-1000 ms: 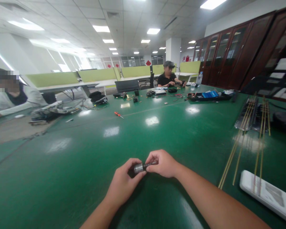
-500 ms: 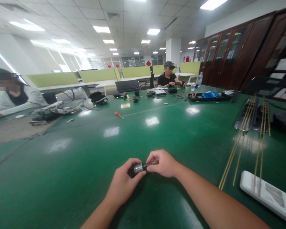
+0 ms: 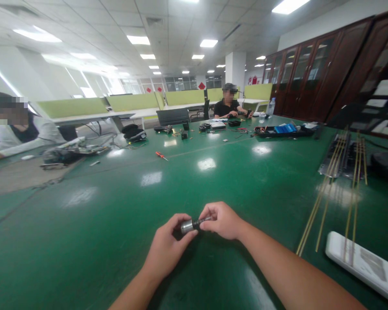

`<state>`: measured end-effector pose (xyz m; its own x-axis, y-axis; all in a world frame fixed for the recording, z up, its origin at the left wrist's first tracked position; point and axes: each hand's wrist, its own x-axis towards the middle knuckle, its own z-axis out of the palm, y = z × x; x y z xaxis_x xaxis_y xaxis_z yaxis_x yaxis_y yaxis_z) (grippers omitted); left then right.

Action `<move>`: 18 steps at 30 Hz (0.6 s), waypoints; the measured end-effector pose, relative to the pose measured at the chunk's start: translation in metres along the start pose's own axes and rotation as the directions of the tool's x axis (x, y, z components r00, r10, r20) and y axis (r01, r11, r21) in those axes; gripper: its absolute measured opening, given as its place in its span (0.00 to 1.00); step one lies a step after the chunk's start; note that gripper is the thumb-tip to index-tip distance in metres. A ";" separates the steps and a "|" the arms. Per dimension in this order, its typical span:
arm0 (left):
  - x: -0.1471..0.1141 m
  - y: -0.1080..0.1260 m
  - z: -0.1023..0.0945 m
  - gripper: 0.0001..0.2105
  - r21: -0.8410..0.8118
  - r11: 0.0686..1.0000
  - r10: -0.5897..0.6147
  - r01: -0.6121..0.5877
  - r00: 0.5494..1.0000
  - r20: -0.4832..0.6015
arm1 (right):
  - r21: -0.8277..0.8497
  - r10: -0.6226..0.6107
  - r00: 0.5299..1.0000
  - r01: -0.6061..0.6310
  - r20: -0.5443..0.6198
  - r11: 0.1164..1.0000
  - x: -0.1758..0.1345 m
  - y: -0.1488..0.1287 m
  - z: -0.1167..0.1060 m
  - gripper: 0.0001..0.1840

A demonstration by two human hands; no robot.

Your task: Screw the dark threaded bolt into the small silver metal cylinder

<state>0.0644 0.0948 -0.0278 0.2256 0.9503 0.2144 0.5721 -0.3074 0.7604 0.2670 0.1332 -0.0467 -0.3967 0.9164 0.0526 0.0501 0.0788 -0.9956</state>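
Between my hands, just above the near part of the green table [image 3: 142,202], is a silver metal cylinder [image 3: 187,226] with a dark, ribbed shaft [image 3: 197,224] at its right end. My left hand [image 3: 168,246] is closed around the cylinder, thumb below and fingers above. At the shaft's right end, my right hand [image 3: 224,221] pinches it between thumb and fingers. Its tip is partly covered by those fingers. I cannot tell what kind of part this is.
Thin yellowish rods [image 3: 323,193] and a white rounded case [image 3: 368,267] lie to the right. Farther off are a red screwdriver [image 3: 161,155], a black tray [image 3: 284,132], and a heap of parts [image 3: 74,150]. One person [image 3: 228,105] sits opposite, another [image 3: 22,127] at left.
My right hand has shifted very slightly, and the cylinder and shaft are tilted a little more, right end up. Both hands keep their grip.
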 end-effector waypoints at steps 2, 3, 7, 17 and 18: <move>0.000 0.000 0.000 0.10 -0.004 1.000 0.000 0.000 1.000 -0.001 | -0.002 -0.001 1.000 0.001 0.001 1.000 0.000 -0.001 0.000 0.08; 0.000 0.001 0.000 0.10 -0.005 1.000 0.000 0.000 1.000 -0.004 | -0.001 0.001 1.000 -0.001 0.002 1.000 0.000 -0.002 0.000 0.08; 0.000 0.001 0.000 0.11 0.002 1.000 -0.005 0.005 1.000 -0.015 | 0.019 0.007 1.000 -0.007 0.006 1.000 0.000 -0.002 -0.001 0.08; 0.001 0.000 -0.004 0.13 0.004 1.000 -0.020 0.020 1.000 -0.024 | 0.092 0.012 1.000 -0.013 0.004 0.996 0.001 -0.002 -0.002 0.09; 0.000 0.000 -0.004 0.13 0.000 1.000 -0.021 0.021 0.999 -0.025 | 0.104 0.013 1.000 -0.014 0.003 0.994 0.001 -0.002 -0.003 0.09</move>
<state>0.0616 0.0954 -0.0256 0.1940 0.9575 0.2133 0.5771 -0.2872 0.7645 0.2687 0.1353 -0.0444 -0.3992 0.9160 0.0391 -0.0403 0.0250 -0.9989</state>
